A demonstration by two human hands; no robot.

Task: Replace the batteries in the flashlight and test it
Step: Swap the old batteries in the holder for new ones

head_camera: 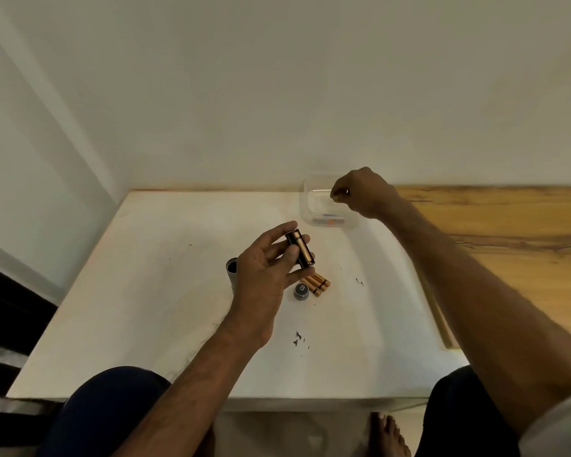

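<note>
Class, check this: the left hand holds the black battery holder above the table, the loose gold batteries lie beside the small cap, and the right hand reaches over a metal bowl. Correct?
Not quite. In the head view the right hand reaches over a clear plastic container, not a metal bowl. The rest stands.

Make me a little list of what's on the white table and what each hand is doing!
left hand: holds a black battery holder with a gold battery in it
right hand: pinched over the clear plastic tub; what it pinches is too small to tell
loose gold-and-black batteries: lying together on the white table
small round grey cap: on the table, right beside the batteries
grey flashlight tube: open end showing, partly hidden behind the left hand
inside the tub: something small, blurry
</note>
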